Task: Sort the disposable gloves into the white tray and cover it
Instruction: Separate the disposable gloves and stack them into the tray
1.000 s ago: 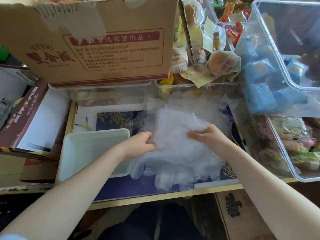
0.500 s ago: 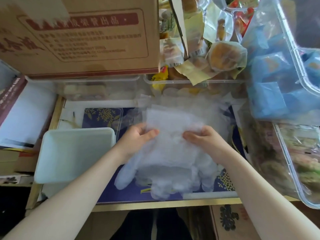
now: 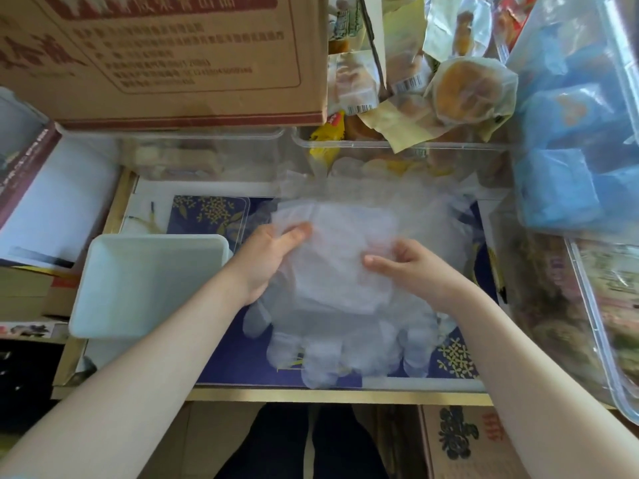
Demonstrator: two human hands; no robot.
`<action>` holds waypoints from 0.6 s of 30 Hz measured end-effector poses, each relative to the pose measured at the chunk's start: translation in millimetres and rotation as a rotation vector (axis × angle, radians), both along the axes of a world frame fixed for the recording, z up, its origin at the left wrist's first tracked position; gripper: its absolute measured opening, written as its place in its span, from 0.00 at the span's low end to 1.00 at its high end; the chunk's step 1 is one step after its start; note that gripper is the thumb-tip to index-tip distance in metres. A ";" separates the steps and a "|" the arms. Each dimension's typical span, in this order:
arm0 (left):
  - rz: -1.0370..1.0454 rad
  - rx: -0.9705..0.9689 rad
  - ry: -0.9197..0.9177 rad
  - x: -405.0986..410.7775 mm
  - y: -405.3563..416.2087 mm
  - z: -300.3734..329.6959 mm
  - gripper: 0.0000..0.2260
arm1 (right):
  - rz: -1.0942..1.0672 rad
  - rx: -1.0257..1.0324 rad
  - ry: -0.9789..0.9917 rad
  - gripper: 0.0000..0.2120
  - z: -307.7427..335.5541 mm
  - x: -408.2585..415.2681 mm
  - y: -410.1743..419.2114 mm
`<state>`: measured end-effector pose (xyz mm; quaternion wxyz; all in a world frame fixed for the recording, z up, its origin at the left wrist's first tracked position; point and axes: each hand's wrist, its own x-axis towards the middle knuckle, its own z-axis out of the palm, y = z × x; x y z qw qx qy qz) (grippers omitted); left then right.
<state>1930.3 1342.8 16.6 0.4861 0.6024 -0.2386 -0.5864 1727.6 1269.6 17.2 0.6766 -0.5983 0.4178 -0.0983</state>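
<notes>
A stack of thin, see-through disposable gloves [image 3: 340, 299] lies on the blue patterned mat, its finger ends pointing toward me. My left hand [image 3: 268, 259] grips the stack's left edge, thumb on top. My right hand [image 3: 411, 267] pinches the right side of the stack. The white tray [image 3: 145, 288] stands to the left of the gloves, right beside my left wrist, with nothing visible in it. A clear flat lid [image 3: 211, 212] lies just behind the tray on the mat.
A big cardboard box [image 3: 166, 57] sits on clear plastic bins [image 3: 207, 157] at the back. Packaged pastries [image 3: 466, 91] fill the back right. Clear bins with blue packs [image 3: 570, 150] crowd the right side. The wooden table edge [image 3: 311, 395] runs along the front.
The view has shifted, so the tray and gloves sit lower and further right in frame. Both hands stay on the glove stack, their grip slightly adjusted.
</notes>
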 end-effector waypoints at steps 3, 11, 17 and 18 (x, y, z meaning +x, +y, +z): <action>0.166 -0.001 -0.051 1.5 -1.8 -0.6 0.05 | 0.059 -0.019 0.018 0.03 -1.6 -2.5 3.2; 0.301 -0.012 -0.172 -0.2 9.8 -10.1 0.06 | -0.077 -0.066 0.032 0.06 -21.0 0.5 16.3; 0.309 -0.044 -0.625 -2.4 9.9 -15.1 0.07 | -0.116 0.018 0.027 0.08 -30.6 -2.6 24.7; 0.311 -0.052 -0.688 -0.1 8.2 -14.5 0.07 | -0.096 0.028 0.058 0.08 -33.8 -5.8 25.3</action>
